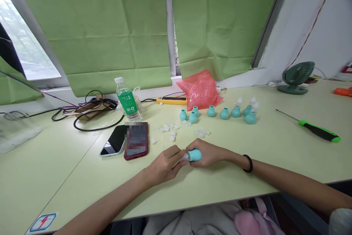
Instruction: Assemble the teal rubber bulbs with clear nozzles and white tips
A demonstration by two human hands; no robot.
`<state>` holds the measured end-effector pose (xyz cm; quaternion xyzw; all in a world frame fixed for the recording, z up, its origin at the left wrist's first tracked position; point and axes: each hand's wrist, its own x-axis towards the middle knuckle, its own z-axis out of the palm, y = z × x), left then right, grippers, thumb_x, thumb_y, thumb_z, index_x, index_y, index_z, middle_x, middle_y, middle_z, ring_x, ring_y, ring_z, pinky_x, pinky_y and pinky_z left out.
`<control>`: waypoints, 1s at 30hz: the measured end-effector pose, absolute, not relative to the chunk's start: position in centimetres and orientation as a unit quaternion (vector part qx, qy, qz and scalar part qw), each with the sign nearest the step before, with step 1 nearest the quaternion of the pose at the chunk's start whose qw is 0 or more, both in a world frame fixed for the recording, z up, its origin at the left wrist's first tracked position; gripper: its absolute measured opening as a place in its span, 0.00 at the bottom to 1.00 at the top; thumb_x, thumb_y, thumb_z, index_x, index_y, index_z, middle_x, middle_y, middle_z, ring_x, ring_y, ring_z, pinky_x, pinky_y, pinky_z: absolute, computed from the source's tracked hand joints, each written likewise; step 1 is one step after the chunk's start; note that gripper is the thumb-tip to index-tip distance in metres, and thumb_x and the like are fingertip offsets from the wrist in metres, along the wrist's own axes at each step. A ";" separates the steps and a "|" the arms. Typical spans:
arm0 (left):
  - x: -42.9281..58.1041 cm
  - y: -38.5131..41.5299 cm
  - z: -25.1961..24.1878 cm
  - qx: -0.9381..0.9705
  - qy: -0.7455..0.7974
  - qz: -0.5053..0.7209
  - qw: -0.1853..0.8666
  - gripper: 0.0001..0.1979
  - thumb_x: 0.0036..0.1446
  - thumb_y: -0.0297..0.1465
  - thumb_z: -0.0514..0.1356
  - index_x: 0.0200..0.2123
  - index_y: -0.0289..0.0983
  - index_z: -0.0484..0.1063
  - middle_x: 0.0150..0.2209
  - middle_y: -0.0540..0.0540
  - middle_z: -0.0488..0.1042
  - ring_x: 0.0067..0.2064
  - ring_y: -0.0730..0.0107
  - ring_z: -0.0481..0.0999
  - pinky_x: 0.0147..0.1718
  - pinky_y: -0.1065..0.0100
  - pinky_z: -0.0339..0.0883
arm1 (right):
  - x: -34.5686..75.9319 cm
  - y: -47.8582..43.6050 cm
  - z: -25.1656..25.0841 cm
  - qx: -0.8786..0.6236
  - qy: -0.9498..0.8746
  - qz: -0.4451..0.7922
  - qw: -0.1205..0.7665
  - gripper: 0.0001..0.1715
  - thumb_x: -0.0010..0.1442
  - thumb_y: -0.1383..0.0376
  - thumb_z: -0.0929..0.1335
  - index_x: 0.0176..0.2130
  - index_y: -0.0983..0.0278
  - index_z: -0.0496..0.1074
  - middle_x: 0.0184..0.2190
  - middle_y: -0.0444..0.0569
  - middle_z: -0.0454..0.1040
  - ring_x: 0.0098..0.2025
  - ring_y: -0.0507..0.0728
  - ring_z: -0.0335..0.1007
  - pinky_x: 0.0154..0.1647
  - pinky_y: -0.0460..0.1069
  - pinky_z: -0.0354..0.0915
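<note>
My right hand (206, 153) is wrapped around a teal squeeze bulb (195, 154), which lies on its side just above the table's front part. At the bulb's neck is a clear plastic nozzle (185, 157), pinched by the fingers of my left hand (167, 163). Nozzle and bulb meet between my two hands; how deep the nozzle sits cannot be made out. Beyond my hands stand several bare teal bulbs (224, 113) and, to their right, 3 bulbs with clear nozzles (250, 117) on top. Small clear and whitish plastic pieces (172, 133) lie scattered ahead of my left hand.
Two phones (136, 141) lie left of my hands, with a water bottle (128, 100) behind them. Cables (93, 112) tangle at the back left. A pink bubble-wrap bag (202, 90) and yellow power strip (172, 100) are at the back. A screwdriver (316, 129) and green fan (297, 77) stand rightward.
</note>
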<state>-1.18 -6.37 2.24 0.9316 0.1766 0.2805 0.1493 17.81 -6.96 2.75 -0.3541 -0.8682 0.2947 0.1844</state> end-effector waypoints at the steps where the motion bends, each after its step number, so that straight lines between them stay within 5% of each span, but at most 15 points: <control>1: -1.1 -6.5 2.4 0.926 0.181 0.282 0.174 0.13 0.53 0.31 0.50 0.38 0.32 0.69 0.26 0.41 0.67 0.28 0.69 0.63 0.26 0.69 0.56 | 17.8 -6.9 2.8 -0.344 -0.863 0.325 0.174 0.00 0.41 0.72 0.63 0.21 0.68 0.63 0.17 0.38 0.58 0.20 0.45 0.51 0.19 0.40 0.51; 8: -0.6 -6.0 3.6 0.710 0.280 0.405 0.503 0.12 0.42 0.34 0.61 0.28 0.31 0.72 0.26 0.45 0.68 0.29 0.69 0.67 0.28 0.69 0.62 | 17.3 -7.3 4.1 -0.313 -0.825 0.409 0.233 0.15 0.48 0.60 0.65 0.36 0.66 0.65 0.28 0.45 0.68 0.28 0.49 0.63 0.27 0.43 0.60; 13: -0.7 -5.2 3.9 0.643 0.323 0.474 0.508 0.11 0.42 0.35 0.61 0.26 0.32 0.71 0.30 0.46 0.68 0.35 0.68 0.66 0.32 0.71 0.60 | 19.8 -5.0 4.3 -0.414 -0.824 0.142 0.360 0.20 0.50 0.59 0.63 0.43 0.65 0.63 0.37 0.51 0.68 0.36 0.54 0.63 0.37 0.50 0.60; 18: -0.4 -5.4 4.0 0.655 0.305 0.434 0.538 0.15 0.52 0.40 0.49 0.28 0.34 0.63 0.21 0.49 0.67 0.25 0.73 0.67 0.25 0.73 0.60 | 22.6 -2.1 3.3 -0.489 -0.825 -0.053 0.279 0.15 0.46 0.60 0.66 0.35 0.64 0.67 0.32 0.50 0.68 0.39 0.59 0.61 0.39 0.53 0.59; 21: -0.3 -5.5 3.5 0.660 0.314 0.388 0.561 0.16 0.53 0.42 0.46 0.29 0.35 0.60 0.15 0.54 0.61 0.16 0.76 0.63 0.16 0.75 0.55 | 22.2 -1.6 2.9 -0.481 -0.837 -0.063 0.255 0.15 0.49 0.61 0.64 0.38 0.64 0.66 0.34 0.50 0.68 0.40 0.58 0.61 0.39 0.51 0.59; 26: -0.4 -5.6 2.7 0.668 0.330 0.337 0.576 0.12 0.52 0.39 0.49 0.31 0.35 0.59 0.16 0.54 0.61 0.16 0.77 0.63 0.16 0.75 0.55 | 19.0 0.0 2.0 -0.476 -0.860 -0.055 0.176 0.19 0.55 0.63 0.59 0.47 0.65 0.60 0.38 0.53 0.67 0.40 0.57 0.63 0.38 0.50 0.58; 30: -0.7 -5.9 2.7 0.663 0.320 0.337 0.587 0.07 0.50 0.33 0.52 0.33 0.37 0.57 0.18 0.54 0.64 0.18 0.76 0.65 0.18 0.75 0.57 | 16.9 2.6 1.1 -0.501 -0.852 -0.049 0.143 0.16 0.55 0.62 0.59 0.39 0.70 0.65 0.34 0.58 0.67 0.37 0.59 0.64 0.34 0.50 0.58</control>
